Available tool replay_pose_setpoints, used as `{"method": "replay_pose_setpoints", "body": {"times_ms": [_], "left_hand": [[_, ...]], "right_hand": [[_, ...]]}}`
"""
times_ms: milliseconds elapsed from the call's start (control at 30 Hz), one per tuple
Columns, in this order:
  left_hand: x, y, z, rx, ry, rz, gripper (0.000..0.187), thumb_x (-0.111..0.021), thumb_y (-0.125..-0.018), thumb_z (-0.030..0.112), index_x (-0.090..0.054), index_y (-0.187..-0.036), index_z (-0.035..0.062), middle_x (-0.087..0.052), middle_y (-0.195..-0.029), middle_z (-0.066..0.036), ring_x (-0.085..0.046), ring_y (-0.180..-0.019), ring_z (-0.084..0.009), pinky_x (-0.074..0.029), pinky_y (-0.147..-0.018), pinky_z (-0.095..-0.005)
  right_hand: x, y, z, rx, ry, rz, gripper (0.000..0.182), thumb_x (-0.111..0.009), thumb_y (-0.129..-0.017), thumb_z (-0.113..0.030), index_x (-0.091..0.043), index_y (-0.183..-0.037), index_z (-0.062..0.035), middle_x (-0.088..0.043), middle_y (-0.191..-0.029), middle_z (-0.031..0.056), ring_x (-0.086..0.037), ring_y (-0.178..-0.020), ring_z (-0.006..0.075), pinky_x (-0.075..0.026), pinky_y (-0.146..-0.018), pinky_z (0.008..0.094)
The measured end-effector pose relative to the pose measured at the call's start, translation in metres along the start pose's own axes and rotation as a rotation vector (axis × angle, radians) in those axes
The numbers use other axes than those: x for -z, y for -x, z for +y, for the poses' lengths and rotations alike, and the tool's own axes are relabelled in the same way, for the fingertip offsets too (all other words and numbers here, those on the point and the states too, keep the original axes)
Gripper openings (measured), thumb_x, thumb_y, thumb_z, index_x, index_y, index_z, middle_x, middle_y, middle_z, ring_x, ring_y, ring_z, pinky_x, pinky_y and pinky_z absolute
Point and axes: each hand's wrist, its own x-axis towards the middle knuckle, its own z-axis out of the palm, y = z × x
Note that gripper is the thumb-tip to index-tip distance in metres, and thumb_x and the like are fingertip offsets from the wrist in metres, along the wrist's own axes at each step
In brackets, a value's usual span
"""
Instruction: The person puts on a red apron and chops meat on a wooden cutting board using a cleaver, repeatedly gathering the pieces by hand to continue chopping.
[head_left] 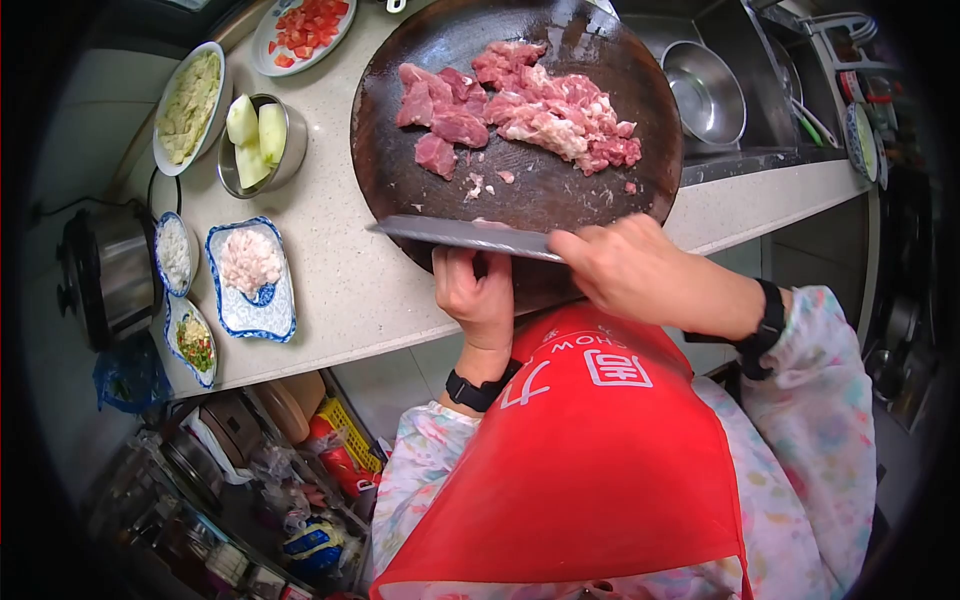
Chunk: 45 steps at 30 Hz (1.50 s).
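Note:
My right hand grips a cleaver by its handle, the blade pointing left across the near part of a dark round cutting board. Close against the near side of the blade is my left hand, its fingers curled; the blade hides whatever lies under the fingertips. A sliver of meat shows just past the blade's far edge. Farther back on the board lie chunks of red meat and a larger heap of cut, fatty meat, with small scraps around them.
On the counter at left stand a plate of diced tomato, a plate of pale green food, a bowl with peeled vegetable pieces, a dish of minced meat and two small dishes. A sink with a metal bowl is at right.

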Motion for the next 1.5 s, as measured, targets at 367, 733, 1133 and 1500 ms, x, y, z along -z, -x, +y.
{"method": "replay_pose_setpoints", "body": {"times_ms": [367, 733, 1133, 1500], "left_hand": [[0.001, 0.003, -0.003, -0.015, -0.028, 0.012, 0.015, -0.065, -0.075, -0.006, -0.061, -0.087, 0.0008, -0.061, -0.082, -0.014, -0.059, -0.071, -0.0323, -0.050, -0.064, -0.0397], [0.005, 0.000, 0.009, -0.002, 0.096, -0.079, 0.011, -0.063, -0.082, -0.006, -0.061, -0.092, -0.0015, -0.059, -0.092, -0.012, -0.063, -0.072, -0.0184, -0.053, -0.063, -0.0284], [0.010, -0.040, -0.006, 0.052, -0.034, -0.094, 0.017, -0.065, -0.077, -0.002, -0.062, -0.094, 0.0008, -0.062, -0.096, -0.013, -0.059, -0.089, -0.0287, -0.050, -0.073, -0.0380], [0.003, -0.043, 0.104, -0.418, 0.120, -0.827, 0.043, -0.055, -0.096, 0.029, -0.055, -0.131, 0.0041, -0.050, -0.140, -0.017, -0.042, -0.135, -0.0335, -0.031, -0.111, -0.0478]], "right_hand": [[0.005, -0.008, 0.001, -0.019, -0.043, -0.058, 0.013, -0.060, -0.083, -0.010, -0.052, -0.090, -0.0023, -0.065, -0.072, 0.0185, -0.064, -0.066, 0.0378, -0.049, -0.056, 0.0475], [0.017, 0.042, 0.011, -0.108, -0.098, 0.378, 0.010, -0.059, -0.088, -0.013, -0.055, -0.091, -0.0053, -0.064, -0.073, 0.0149, -0.063, -0.064, 0.0350, -0.048, -0.054, 0.0471], [0.022, 0.045, 0.060, -0.284, 0.026, 0.264, 0.018, -0.060, -0.087, -0.021, -0.060, -0.100, -0.0098, -0.064, -0.072, 0.0173, -0.064, -0.070, 0.0377, -0.049, -0.061, 0.0492], [0.034, 0.081, 0.091, 0.189, 0.688, 0.569, 0.038, -0.062, -0.072, -0.014, -0.064, -0.110, -0.0101, -0.047, -0.071, -0.0012, -0.050, -0.061, 0.0142, -0.038, -0.054, 0.0293]]}}
